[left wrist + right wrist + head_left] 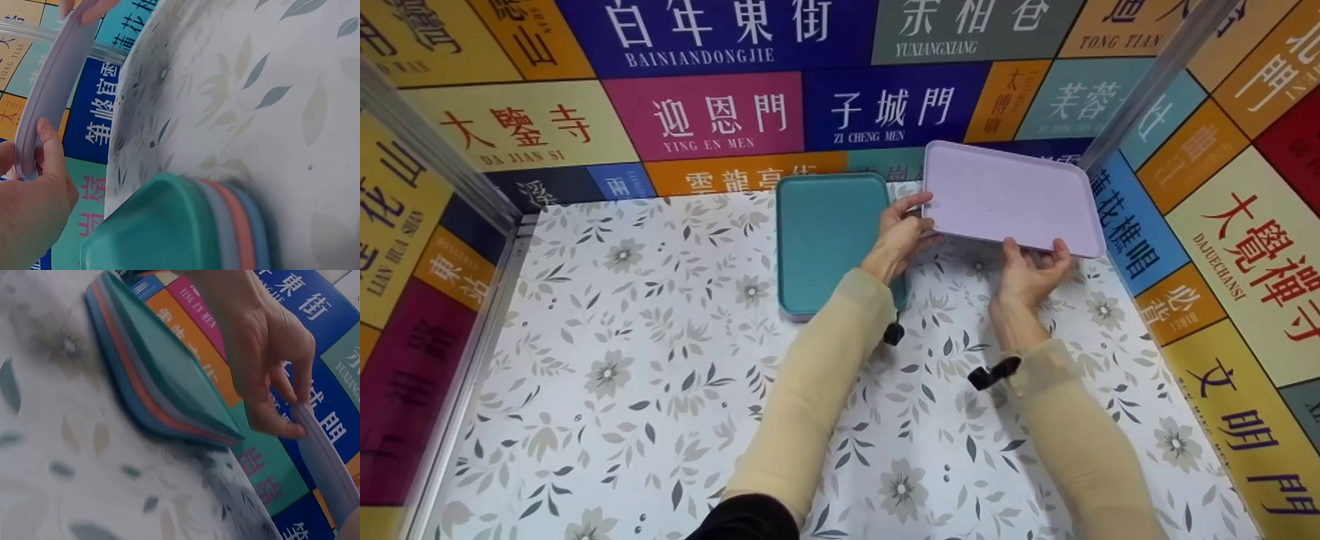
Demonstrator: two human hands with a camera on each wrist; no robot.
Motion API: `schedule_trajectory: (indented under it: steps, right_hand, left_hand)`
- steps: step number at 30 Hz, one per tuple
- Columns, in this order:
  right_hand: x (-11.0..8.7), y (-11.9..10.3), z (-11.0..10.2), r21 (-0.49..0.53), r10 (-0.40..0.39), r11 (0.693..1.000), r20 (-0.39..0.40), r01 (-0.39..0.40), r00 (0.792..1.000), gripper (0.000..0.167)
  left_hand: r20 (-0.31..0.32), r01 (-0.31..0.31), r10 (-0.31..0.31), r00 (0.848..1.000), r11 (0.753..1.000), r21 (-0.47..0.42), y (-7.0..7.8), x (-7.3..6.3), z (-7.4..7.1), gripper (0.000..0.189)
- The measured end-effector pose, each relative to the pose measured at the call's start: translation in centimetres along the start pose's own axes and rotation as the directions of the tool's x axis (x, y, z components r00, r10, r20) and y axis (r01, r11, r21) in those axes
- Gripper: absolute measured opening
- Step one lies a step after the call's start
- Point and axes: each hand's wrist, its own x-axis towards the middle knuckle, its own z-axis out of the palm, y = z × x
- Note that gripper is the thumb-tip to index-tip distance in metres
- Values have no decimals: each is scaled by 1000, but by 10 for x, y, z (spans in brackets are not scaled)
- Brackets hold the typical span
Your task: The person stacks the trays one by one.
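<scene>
A lilac rectangular tray (1012,199) is held raised and tilted above the table, to the right of a stack of trays. My left hand (901,234) pinches its left edge between thumb and fingers, as the left wrist view shows at the tray's rounded corner (27,160). At the tray's near edge, my right hand (1027,279) grips the rim towards the right side. The stack's top tray is teal (831,240); under it the right wrist view shows a grey-lilac, a coral (126,368) and a blue tray (115,363). My left forearm hides the stack's near right corner.
A white cloth with grey leaves and flowers (622,375) covers the table. Colourful panels with Chinese lettering (705,112) rise behind it and on both sides. Clear upright strips (1155,90) stand at the back corners.
</scene>
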Motion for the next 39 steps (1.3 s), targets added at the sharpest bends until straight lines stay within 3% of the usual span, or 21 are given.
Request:
schedule_trajectory:
  steps: [7,17,25,29,33,39]
  right_hand:
    - [-16,17,19,89,83,992,12,-84,996,94]
    - [-14,14,24,46,126,991,41,-128,991,95]
    - [-4,-1,14,2,157,987,99,-158,983,89]
    - [3,-10,4,-24,203,979,138,-201,969,90]
    - [8,-19,-8,-28,253,967,193,-252,948,92]
    - [8,-30,-23,13,251,962,343,-271,905,83]
  left_hand:
    - [3,5,-5,1000,1000,-12,-6,-5,-1,55]
    - [-36,42,-42,998,999,1,-10,-8,-8,52]
    - [42,43,-45,998,998,49,-4,-9,-13,53]
    - [55,25,-30,998,997,79,9,-6,-25,53]
    - [33,48,-52,998,992,114,30,-1,-43,50]
    - [10,73,-76,997,979,188,60,4,-69,39]
